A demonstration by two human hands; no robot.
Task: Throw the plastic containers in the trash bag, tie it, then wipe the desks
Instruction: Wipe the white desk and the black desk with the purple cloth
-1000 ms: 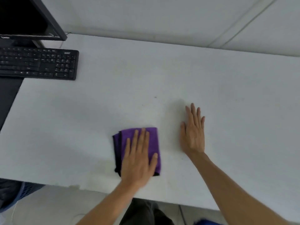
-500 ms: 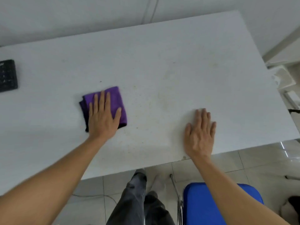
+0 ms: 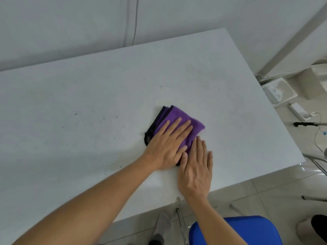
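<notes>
A folded purple cloth [image 3: 178,118] with a dark underside lies on the white desk [image 3: 88,112], right of its middle. My left hand [image 3: 168,144] presses flat on the cloth, fingers spread and pointing up and to the right. My right hand [image 3: 196,167] lies flat on the desk beside it, its fingertips touching the cloth's near right edge and the left hand's fingers. No plastic containers and no trash bag are in view.
Small dark specks [image 3: 76,114] dot the desk left of the cloth. A blue chair [image 3: 235,230] stands below the desk's near edge. White boxes [image 3: 279,91] and cables [image 3: 316,135] lie on the tiled floor past the desk's right end. A wall runs behind.
My left hand has slid the purple cloth to the right across the desk until it meets my right hand. The view has swung right; the keyboard and monitor have left the frame.
</notes>
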